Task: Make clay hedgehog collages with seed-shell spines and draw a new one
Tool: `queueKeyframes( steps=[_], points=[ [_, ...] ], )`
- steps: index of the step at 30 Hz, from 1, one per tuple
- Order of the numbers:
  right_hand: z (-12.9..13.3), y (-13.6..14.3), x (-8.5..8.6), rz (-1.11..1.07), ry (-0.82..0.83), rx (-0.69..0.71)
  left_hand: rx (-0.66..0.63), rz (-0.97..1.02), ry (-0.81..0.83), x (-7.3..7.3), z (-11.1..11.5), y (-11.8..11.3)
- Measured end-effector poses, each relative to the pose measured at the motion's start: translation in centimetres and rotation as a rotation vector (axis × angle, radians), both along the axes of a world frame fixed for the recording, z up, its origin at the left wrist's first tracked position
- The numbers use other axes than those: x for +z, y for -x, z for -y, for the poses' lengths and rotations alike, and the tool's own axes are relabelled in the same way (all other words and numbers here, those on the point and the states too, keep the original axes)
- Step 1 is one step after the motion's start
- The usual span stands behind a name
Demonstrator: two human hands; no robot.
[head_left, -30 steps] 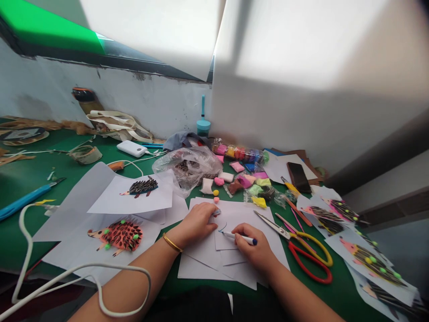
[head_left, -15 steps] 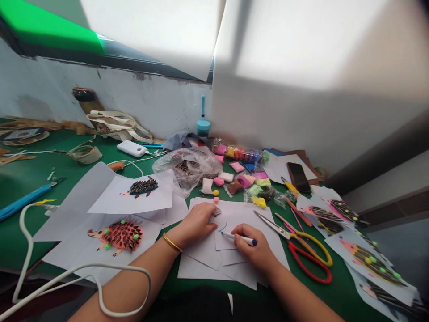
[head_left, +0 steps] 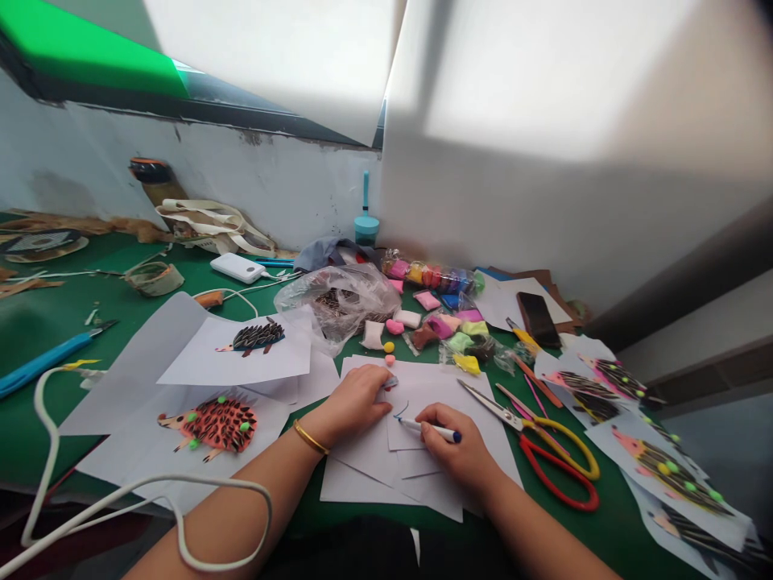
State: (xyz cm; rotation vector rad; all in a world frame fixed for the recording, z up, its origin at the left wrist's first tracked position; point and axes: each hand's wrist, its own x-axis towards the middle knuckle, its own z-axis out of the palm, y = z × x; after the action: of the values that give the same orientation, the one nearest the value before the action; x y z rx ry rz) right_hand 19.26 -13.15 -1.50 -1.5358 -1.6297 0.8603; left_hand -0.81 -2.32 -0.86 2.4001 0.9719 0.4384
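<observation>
My right hand point(head_left: 454, 443) is closed round a white marker point(head_left: 426, 428) with a dark blue end. Its tip touches the top white paper sheet point(head_left: 416, 395), beside a short curved blue line point(head_left: 403, 409). On the left part of this sheet rests my left hand point(head_left: 362, 396), its fingers bent and drawn together. A small pale bluish thing point(head_left: 391, 382) shows at those fingertips; I cannot make out what it is. More white sheets point(head_left: 353, 483) lie loosely stacked beneath.
Scissors point(head_left: 559, 455) lie right of the paper. Small clay packets point(head_left: 462, 342) and a plastic bag of dark seeds point(head_left: 338, 302) sit behind it. Hedgehog pictures lie at left point(head_left: 221, 423) and right point(head_left: 670, 471). A white cable point(head_left: 223, 483) crosses before my left forearm.
The marker and my right hand have shifted very slightly left. My left hand and the paper have stayed in place.
</observation>
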Motion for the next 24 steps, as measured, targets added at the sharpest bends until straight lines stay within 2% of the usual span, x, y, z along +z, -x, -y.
queueKeyframes(
  steps=[24],
  points=[
    [0.17,-0.48,0.2,0.02,-0.014,-0.071,-0.001,-0.005,-0.012,-0.37,-0.08,0.04]
  ],
)
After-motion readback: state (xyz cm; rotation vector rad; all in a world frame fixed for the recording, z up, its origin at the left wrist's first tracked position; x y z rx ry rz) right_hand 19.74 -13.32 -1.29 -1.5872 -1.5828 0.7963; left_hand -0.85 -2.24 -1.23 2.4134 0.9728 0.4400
